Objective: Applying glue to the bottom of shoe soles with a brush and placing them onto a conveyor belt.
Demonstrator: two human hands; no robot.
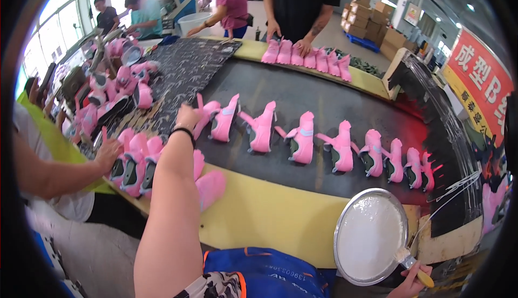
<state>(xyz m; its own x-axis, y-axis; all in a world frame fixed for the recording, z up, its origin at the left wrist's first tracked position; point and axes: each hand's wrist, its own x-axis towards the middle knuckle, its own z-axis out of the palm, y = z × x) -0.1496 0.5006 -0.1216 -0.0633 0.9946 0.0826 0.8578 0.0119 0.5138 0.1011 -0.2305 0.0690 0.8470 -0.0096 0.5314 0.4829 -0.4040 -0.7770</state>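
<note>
In the head view, the left arm stretches up over the table, and the left hand (187, 115) is at the near end of a row of shoes. It meets the edge of a pink shoe (208, 113) on the dark belt (294, 90); whether its fingers are clamped on that shoe or only beside it, I cannot tell. A black band (183, 131) circles the wrist.

The right hand (413, 282), low at the right, has its fingers closed around the yellow handle of a brush (408, 262). The bristles point up and left at the edge of a round metal bowl (376, 192) holding white paste (369, 233).

From the left hand, the row of pink shoes (306, 149) runs rightward along the belt, each apart from or just beside the next. More pink shoes (211, 187) lie on the yellow ledge (259, 206) by the left forearm. At the left, a co-worker's hand (109, 155) touches a cluster of shoes (131, 176); across the belt, another co-worker (302, 1) handles shoes standing side by side.
</note>
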